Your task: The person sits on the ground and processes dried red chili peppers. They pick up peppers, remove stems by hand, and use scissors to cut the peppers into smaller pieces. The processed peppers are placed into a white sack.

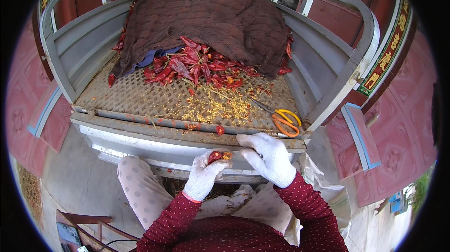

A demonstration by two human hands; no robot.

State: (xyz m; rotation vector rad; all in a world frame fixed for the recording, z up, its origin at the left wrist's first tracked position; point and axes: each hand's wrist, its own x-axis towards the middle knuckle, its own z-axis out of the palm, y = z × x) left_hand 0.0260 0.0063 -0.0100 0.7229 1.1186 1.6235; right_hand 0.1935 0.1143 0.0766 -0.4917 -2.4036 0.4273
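Observation:
My left hand, in a white knit glove, holds a cut dried red chilli pepper with an orange, seedy core at its right. To the right, my gloved right hand has its thumb and forefinger apart, close to the cargo bed's rear edge, and I see nothing held in it. Scissors with one yellow and one orange handle lie just beyond that hand on the metal bed. A small cut chilli piece sits at the bed's edge. Yellow chilli seeds are scattered over the bed floor.
A dark brown cloth covers much of a heap of dried red chillies. Metal side rails flank the bed. A white sack hangs at my right leg. A phone rests on a chair at lower left.

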